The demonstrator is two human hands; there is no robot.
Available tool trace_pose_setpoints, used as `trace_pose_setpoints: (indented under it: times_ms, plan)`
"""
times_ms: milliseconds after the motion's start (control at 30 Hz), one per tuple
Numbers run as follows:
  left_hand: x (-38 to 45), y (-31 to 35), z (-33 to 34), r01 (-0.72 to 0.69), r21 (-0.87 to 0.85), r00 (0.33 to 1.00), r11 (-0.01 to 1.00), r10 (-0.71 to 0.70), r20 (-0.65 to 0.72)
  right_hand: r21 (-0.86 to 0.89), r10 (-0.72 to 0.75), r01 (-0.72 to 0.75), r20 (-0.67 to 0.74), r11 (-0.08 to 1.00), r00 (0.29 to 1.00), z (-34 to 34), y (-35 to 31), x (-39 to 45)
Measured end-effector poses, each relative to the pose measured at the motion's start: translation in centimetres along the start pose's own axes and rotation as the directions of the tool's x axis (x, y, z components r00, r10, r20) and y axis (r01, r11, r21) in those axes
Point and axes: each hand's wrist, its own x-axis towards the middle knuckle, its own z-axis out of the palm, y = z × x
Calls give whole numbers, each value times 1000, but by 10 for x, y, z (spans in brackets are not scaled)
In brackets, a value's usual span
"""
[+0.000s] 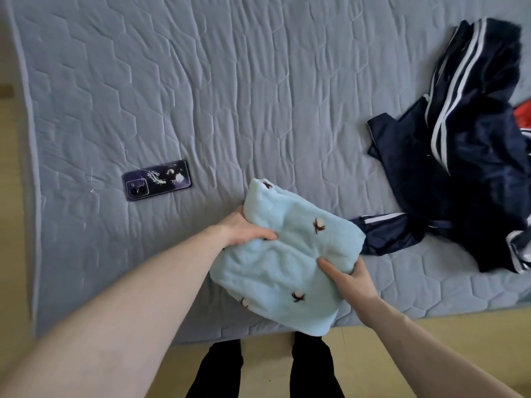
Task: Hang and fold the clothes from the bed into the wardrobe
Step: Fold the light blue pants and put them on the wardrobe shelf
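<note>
A folded light-blue fleece garment [284, 254] with small brown flower prints sits at the near edge of the bed [201, 81]. My left hand [247, 229] grips its left side, thumb on top and fingers underneath. My right hand [349, 278] grips its right edge the same way. A crumpled navy tracksuit with white stripes [465, 156] lies on the bed to the right, one sleeve reaching close to the blue garment. The wardrobe is out of view.
A phone in a dark purple case [157, 180] lies on the grey quilted mattress to the left. Something red [524, 114] shows at the right edge behind the tracksuit. My legs in black trousers [310, 369] stand on the yellowish floor by the bed.
</note>
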Motion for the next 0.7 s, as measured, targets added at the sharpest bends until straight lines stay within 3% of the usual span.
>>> trace_pose_setpoints:
  times_ms: [200,467,700]
  plan:
    - [-74,-29,3,-27,-268,999,963,20,-26,-4,-47,48,51,999,998,-12,-18,-51]
    - [-260,-28,-32,-77,-541,992,838,9,-127,15,-144,143,172,990,975,-9,-91,-201]
    - [-407,-26,-71,-192,-623,952,758,-10,-305,-24,-241,269,371,963,897,7,-174,-318]
